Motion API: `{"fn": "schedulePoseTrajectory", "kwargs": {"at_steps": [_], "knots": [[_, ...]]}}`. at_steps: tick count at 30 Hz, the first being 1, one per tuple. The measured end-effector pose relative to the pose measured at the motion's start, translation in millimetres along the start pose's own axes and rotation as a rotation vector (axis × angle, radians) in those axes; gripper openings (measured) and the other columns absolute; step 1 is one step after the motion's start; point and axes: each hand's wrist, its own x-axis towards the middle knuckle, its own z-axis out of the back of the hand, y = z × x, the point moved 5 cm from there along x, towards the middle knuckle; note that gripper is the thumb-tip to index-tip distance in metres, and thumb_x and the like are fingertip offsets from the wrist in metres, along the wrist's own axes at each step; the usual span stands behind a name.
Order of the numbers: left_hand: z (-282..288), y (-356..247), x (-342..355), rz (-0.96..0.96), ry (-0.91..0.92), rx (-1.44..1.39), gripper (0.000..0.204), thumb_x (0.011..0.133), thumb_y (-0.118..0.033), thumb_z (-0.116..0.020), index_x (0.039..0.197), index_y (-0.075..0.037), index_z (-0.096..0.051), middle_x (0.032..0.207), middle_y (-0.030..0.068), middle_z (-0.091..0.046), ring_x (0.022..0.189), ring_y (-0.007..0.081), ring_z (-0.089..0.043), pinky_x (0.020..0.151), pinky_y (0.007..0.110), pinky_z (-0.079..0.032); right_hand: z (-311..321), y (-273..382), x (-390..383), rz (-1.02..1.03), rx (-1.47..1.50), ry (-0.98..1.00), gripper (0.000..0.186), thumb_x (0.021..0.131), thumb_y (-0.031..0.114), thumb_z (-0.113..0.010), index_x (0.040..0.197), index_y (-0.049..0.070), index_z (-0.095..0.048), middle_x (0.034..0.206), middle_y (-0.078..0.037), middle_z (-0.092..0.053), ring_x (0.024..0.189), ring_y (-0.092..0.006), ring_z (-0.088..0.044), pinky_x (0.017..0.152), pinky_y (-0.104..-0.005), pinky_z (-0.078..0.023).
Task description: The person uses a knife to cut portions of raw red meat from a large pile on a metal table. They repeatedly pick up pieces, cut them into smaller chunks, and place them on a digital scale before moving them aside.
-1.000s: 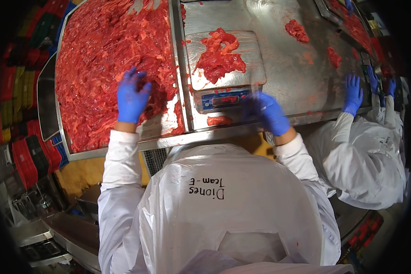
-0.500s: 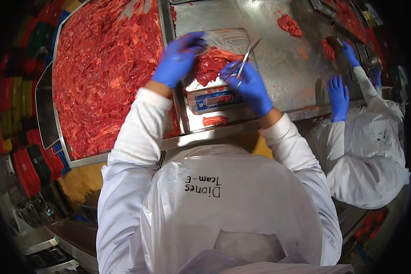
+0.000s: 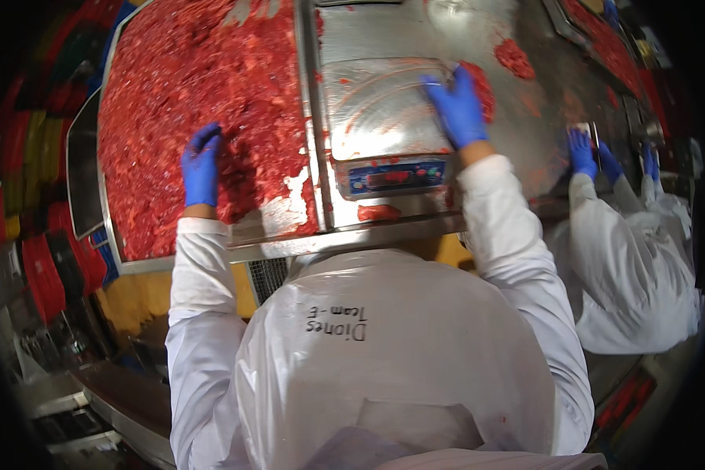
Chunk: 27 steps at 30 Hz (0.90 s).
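My left hand (image 3: 201, 166), in a blue glove, is over the red chopped meat (image 3: 160, 110) in a wide metal tray (image 3: 106, 184). Its fingers curl loosely, thumb apart, and nothing shows in them. My right hand (image 3: 462, 111), gloved alike, reaches across the right edge of the weighing scale (image 3: 376, 117), thumb and fingers spread. Against its far side lies a portion of meat (image 3: 483, 88), partly hidden by the hand. A thin pale line runs by the fingertips; whether it belongs to the scissors seen earlier, I cannot tell. The scale's plate is smeared and bare of meat.
A small meat piece (image 3: 378, 212) lies in front of the scale. Another meat portion (image 3: 514, 59) rests on the steel table (image 3: 536, 117). At the right, a co-worker's gloved hand (image 3: 582, 153) is near the table edge; a second meat tray (image 3: 603, 43) stands beyond.
The meat portion has gone from the scale's plate to its right side, with my right hand following. My left hand has moved left, from the scale to over the tray. The scissors no longer show clearly.
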Motion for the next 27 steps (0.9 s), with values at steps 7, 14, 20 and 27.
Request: {"fn": "schedulePoseTrajectory", "kwargs": {"at_steps": [7,14,20,27], "knots": [[221,66,6,0.365,-0.376,0.753,0.093,0.078,-0.058,-0.082,0.146,-0.002,-0.054,0.143,0.0291,-0.056,0.134,0.0401,-0.054,0.114,0.045,-0.042,49,-84,-155,-0.144,-0.164,0.022,0.064,0.093,0.026,-0.076,0.144,-0.003,-0.048,0.141,-0.022,-0.057,0.128,-0.0314,-0.058,0.108,-0.0399,-0.045],[35,74,-56,0.330,0.065,0.654,0.055,0.081,-0.042,-0.079,0.111,0.002,-0.066,0.112,0.0284,-0.065,0.102,0.0405,-0.066,0.086,0.046,-0.054,38,-53,-203,-0.059,-0.522,0.237,0.070,0.072,0.031,-0.088,0.131,0.003,-0.061,0.097,-0.012,-0.067,0.083,-0.0264,-0.065,0.078,-0.0394,-0.053],[-76,49,-127,-0.203,0.145,0.746,0.037,0.079,-0.018,-0.075,0.114,-0.008,-0.068,0.115,0.0244,-0.064,0.113,0.0425,-0.060,0.099,0.047,-0.050,40,-63,-206,0.068,-0.537,0.158,0.071,0.075,0.036,-0.088,0.131,0.001,-0.060,0.101,-0.014,-0.070,0.089,-0.0295,-0.068,0.081,-0.0407,-0.054],[-116,-95,-88,-0.305,0.457,0.684,0.014,0.081,-0.009,-0.066,0.094,-0.006,-0.066,0.095,0.0198,-0.065,0.092,0.0420,-0.062,0.078,0.050,-0.051,42,-74,-205,0.092,-0.543,0.163,0.075,0.079,0.042,-0.085,0.134,-0.002,-0.059,0.121,-0.020,-0.069,0.105,-0.0349,-0.068,0.093,-0.0424,-0.053]]}}
